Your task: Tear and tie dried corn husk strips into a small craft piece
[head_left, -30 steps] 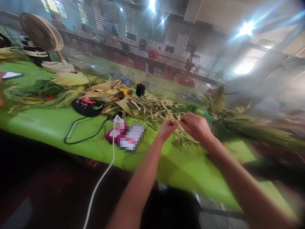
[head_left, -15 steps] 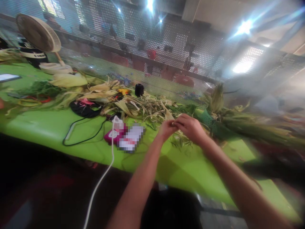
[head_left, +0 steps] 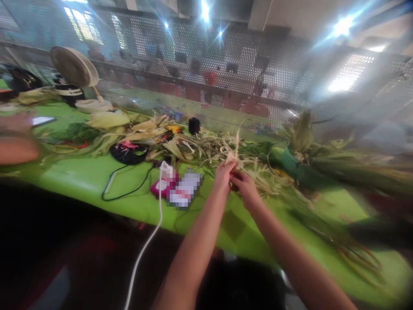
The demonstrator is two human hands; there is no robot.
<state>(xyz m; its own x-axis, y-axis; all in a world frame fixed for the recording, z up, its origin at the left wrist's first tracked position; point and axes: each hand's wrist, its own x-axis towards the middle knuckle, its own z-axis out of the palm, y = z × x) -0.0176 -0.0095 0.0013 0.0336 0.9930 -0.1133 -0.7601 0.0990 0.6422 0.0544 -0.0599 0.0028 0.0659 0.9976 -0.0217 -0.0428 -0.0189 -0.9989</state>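
My left hand is closed around a pale corn husk, and a thin strip of it points upward above the fingers. Just to the right and slightly lower, my right hand has its fingertips pinched together against the left hand. Whatever lies between those right fingertips is hidden. Behind both hands, a heap of dry, shredded husk strips spreads along the green tabletop.
A phone and a magenta power socket with a white plug lie left of my hands. Farther left are a black ring-shaped object, a fan and another person's arm. Green leafy husks extend along the right.
My right hand has moved down and left, off the top of my left hand. A pale husk now shows above the left fingers. Another person's arm has entered at left; the view has shifted.
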